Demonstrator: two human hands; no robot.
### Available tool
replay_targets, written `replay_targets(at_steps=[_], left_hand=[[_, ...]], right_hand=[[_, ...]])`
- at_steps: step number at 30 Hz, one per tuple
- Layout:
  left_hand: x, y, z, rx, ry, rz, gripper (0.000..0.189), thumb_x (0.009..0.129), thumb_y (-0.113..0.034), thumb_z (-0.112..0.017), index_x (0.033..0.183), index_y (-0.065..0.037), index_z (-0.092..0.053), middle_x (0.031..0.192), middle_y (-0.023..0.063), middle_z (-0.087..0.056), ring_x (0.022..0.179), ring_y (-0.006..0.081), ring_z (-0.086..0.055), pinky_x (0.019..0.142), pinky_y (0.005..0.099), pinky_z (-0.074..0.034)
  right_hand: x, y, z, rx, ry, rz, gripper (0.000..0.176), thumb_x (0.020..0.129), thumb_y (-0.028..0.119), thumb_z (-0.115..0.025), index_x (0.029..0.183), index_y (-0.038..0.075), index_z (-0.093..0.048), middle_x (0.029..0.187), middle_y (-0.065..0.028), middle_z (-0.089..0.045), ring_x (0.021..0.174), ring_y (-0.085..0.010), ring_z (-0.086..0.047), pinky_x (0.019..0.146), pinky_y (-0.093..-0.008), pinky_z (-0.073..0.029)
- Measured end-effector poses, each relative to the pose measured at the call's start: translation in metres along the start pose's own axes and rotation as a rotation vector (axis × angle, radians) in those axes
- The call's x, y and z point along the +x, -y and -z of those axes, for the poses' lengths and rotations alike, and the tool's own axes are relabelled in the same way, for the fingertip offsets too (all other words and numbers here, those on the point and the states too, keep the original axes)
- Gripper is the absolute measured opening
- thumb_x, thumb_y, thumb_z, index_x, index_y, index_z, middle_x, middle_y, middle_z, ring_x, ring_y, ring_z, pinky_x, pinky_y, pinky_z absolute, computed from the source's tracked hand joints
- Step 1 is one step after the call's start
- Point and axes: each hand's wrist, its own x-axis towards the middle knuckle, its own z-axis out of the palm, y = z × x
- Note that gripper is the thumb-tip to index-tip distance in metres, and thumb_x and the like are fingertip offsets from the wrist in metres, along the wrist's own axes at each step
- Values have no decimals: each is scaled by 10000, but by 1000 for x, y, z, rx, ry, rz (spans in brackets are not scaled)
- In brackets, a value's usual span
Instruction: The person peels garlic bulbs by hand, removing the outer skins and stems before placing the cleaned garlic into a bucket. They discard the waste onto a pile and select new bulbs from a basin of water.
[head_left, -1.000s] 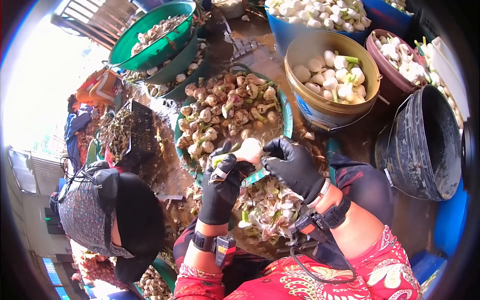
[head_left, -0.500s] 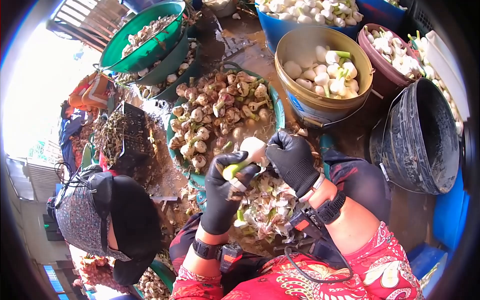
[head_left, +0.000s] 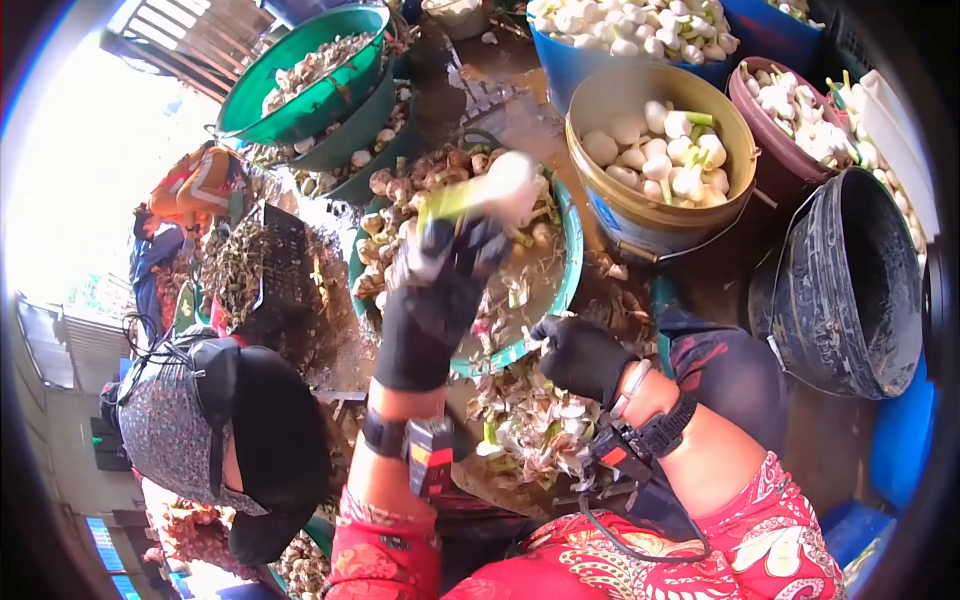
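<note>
- Black-gloved left hand (head_left: 440,275) grips a peeled white bulb (head_left: 512,178) by its green stalk, raised above the green basin (head_left: 572,240).
- Right hand (head_left: 580,355) curls beside the peelings (head_left: 530,420); whether it holds anything cannot be told.

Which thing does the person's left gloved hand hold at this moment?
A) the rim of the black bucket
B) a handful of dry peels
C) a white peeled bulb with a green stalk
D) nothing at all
C: the left hand grips a white peeled bulb by its green stalk, above the green basin of unpeeled bulbs.
</note>
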Motion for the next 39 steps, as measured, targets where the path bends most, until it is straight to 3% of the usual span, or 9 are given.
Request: replay_targets(at_steps=[2,9,14,19,22,24,26,36,39], left_hand=[[35,-24,-72,296,77,-105,355,915,-203,-569,1206,-3,-537,1038,136,-616,937,245,-621,809,361,-506],[-14,50,156,1993,268,233,235,822,-132,-639,1050,-103,-689,948,138,-669,849,228,-655,759,310,-507],[-37,115,217,1445,-95,667,382,842,-306,-587,1191,-155,-613,1042,209,-641,950,375,-621,858,431,-480],[-30,110,226,1965,127,886,318,789,-292,-593,1007,-76,-676,984,219,-649,935,369,-625,831,448,-495],[-47,96,240,1970,-31,787,288,785,-314,-608,836,-43,-690,825,229,-648,802,393,-633,735,467,-494],[-57,85,246,1997,-131,627,300,780,-321,-628,819,-29,-679,789,233,-640,762,407,-625,709,479,-491],[-53,59,194,1936,-184,644,271,762,-276,-652,843,-19,-680,839,236,-646,839,398,-624,737,456,-496],[-81,-23,10,1587,31,71,164,786,15,-587,944,36,-623,908,112,-656,807,159,-616,692,300,-492],[-91,-13,-3,443,-351,43,401,867,-77,-586,1236,31,-473,986,63,-599,796,164,-615,744,298,-534]], right_hand=[[4,11,33,-20,-74,-7,203,759,169,-630,871,1,-652,726,-150,-659,657,-266,-644,639,-362,-500],[3,28,77,194,-192,-79,172,736,100,-574,893,61,-630,688,-192,-601,705,-351,-620,661,-423,-484],[6,23,70,171,-196,-10,298,753,0,-547,1044,3,-614,837,-48,-602,730,-69,-551,639,-242,-452],[12,24,66,108,-242,-12,206,774,28,-621,973,-23,-609,861,-88,-636,788,-102,-576,716,-280,-484],[18,22,54,232,-238,-6,241,753,162,-609,934,2,-618,828,-212,-630,797,-352,-625,719,-404,-484],[17,25,52,204,-160,-32,213,810,64,-621,1001,-29,-594,828,-103,-634,772,-102,-573,707,-274,-482],[17,22,42,285,-158,-55,250,745,192,-620,925,18,-618,832,-201,-634,796,-357,-622,719,-409,-482],[25,27,-6,965,390,-65,680,676,-13,-722,1308,83,-492,1032,-39,-652,849,-69,-582,737,-256,-506],[19,39,-6,1021,179,140,624,708,-7,-685,1297,67,-493,1118,-85,-612,936,-93,-585,846,-260,-494]])
